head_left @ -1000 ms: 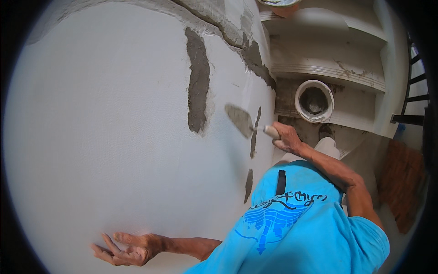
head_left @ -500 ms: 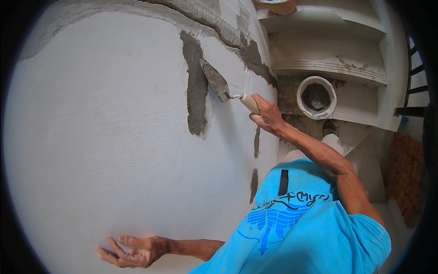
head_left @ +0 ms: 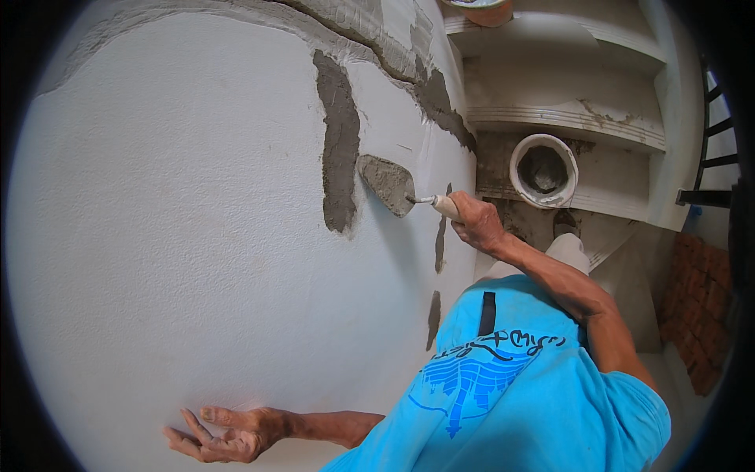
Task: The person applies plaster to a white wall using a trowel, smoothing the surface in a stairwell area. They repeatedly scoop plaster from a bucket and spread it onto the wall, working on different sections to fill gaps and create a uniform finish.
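My right hand [head_left: 478,223] is closed around the pale handle of a pointed trowel [head_left: 387,185]. Grey mortar coats the trowel's blade, and its tip is close to the right edge of a long strip of wet mortar [head_left: 339,145] on the white wall [head_left: 197,204]; I cannot tell whether it touches. My left hand [head_left: 228,436] holds nothing; its fingers are spread apart, near the lower part of the wall. Smaller grey patches [head_left: 434,318] mark the wall below and right of the trowel.
A white bucket [head_left: 517,175] with grey mortar inside stands on a stair step to the right. Another bucket [head_left: 487,14] is on a higher step [head_left: 550,47]. A black railing [head_left: 712,197] and stacked reddish bricks [head_left: 692,307] are at the far right. A rough grey band [head_left: 448,106] crosses the wall's top.
My right hand has moved the trowel down and slightly right along the mortar strip, and the blade has turned to show more of its coated face. My left hand stays nearly in place.
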The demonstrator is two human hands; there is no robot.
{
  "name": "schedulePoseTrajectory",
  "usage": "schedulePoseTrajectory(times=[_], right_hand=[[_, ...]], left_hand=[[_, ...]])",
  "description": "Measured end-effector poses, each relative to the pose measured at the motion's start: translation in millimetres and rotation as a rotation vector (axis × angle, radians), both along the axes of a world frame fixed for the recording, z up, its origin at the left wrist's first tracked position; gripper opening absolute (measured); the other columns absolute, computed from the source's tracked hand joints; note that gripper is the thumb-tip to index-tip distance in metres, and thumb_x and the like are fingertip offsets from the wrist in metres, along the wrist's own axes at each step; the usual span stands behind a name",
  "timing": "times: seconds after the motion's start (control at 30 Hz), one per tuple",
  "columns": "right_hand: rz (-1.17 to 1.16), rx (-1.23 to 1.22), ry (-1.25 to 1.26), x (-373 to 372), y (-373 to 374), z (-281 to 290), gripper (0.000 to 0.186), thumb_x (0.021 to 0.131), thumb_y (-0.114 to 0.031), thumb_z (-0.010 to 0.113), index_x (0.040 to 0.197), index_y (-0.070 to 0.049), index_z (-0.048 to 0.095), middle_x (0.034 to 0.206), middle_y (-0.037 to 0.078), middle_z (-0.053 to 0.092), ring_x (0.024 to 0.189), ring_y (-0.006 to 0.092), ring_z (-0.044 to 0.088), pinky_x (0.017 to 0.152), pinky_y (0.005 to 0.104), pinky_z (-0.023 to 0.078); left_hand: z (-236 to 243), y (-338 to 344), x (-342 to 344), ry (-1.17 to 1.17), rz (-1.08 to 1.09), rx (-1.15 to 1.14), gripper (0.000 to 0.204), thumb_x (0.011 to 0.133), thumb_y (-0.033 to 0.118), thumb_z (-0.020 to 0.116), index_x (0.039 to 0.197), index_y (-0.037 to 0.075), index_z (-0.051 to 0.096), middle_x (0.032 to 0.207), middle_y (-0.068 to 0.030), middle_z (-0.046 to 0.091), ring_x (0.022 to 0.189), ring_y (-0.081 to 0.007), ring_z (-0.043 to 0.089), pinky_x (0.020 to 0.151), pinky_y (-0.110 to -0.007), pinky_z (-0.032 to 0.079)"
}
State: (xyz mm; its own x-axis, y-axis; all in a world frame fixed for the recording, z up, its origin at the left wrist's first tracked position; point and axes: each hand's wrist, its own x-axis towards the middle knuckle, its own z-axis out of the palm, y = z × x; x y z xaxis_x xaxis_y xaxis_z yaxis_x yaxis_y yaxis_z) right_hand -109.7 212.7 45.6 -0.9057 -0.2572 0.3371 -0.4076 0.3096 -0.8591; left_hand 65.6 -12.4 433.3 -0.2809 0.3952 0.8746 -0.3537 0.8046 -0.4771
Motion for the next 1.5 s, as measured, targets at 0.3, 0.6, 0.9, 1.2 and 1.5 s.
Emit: schedulePoseTrajectory(times=[0.3, 0.6, 0.9, 1.2, 1.5], right_hand=[[-0.067, -0.085, -0.061, -43, -20, 24, 0.039, 0.075, 0.001, 0.067, 0.108, -0.005, 0.047, 0.089, 0.020, 0.059, 0.078, 0.0443, 0.064, 0.067, 0.0509, 0.051], [0.084, -0.036, -0.029, 19, -9, -3, 0.039, 0.075, 0.001, 0.068, 0.108, -0.005, 0.047, 0.091, 0.017, 0.059, 0.080, 0.0416, 0.065, 0.067, 0.0497, 0.053], [-0.071, -0.098, -0.042, -36, -18, 39, 0.039, 0.075, 0.003, 0.067, 0.108, -0.005, 0.048, 0.087, 0.020, 0.060, 0.074, 0.0434, 0.063, 0.063, 0.0498, 0.051], [0.032, -0.006, 0.081, 9, -3, 10, 0.041, 0.071, 0.005, 0.070, 0.106, -0.005, 0.051, 0.087, 0.017, 0.060, 0.076, 0.0387, 0.066, 0.064, 0.0469, 0.054], [-0.041, -0.103, -0.007, -34, -17, 38, 0.039, 0.074, 0.005, 0.066, 0.108, -0.005, 0.050, 0.085, 0.019, 0.059, 0.072, 0.0401, 0.065, 0.061, 0.0484, 0.051]], left_hand=[[4, -7, 6, -0.076, 0.136, -0.143, 0.016, 0.100, 0.009, 0.060, 0.115, 0.002, 0.064, 0.146, -0.0246, 0.050, 0.125, -0.0340, 0.062, 0.109, -0.063, 0.045], [1, -2, 3, -0.054, 0.106, -0.093, 0.018, 0.101, 0.012, 0.061, 0.114, 0.000, 0.066, 0.145, -0.0238, 0.051, 0.135, -0.0351, 0.053, 0.114, -0.065, 0.039], [3, -6, 5, -0.073, 0.117, -0.119, 0.018, 0.099, 0.011, 0.062, 0.115, 0.002, 0.066, 0.145, -0.0237, 0.051, 0.120, -0.0331, 0.065, 0.110, -0.063, 0.045], [1, 4, 1, -0.020, 0.131, -0.047, 0.018, 0.100, 0.011, 0.061, 0.115, 0.001, 0.065, 0.145, -0.0250, 0.051, 0.125, -0.0334, 0.062, 0.112, -0.064, 0.042], [1, 0, 0, -0.052, 0.089, -0.108, 0.015, 0.099, 0.009, 0.061, 0.113, 0.007, 0.068, 0.142, -0.0216, 0.055, 0.140, -0.0364, 0.046, 0.114, -0.067, 0.038]])
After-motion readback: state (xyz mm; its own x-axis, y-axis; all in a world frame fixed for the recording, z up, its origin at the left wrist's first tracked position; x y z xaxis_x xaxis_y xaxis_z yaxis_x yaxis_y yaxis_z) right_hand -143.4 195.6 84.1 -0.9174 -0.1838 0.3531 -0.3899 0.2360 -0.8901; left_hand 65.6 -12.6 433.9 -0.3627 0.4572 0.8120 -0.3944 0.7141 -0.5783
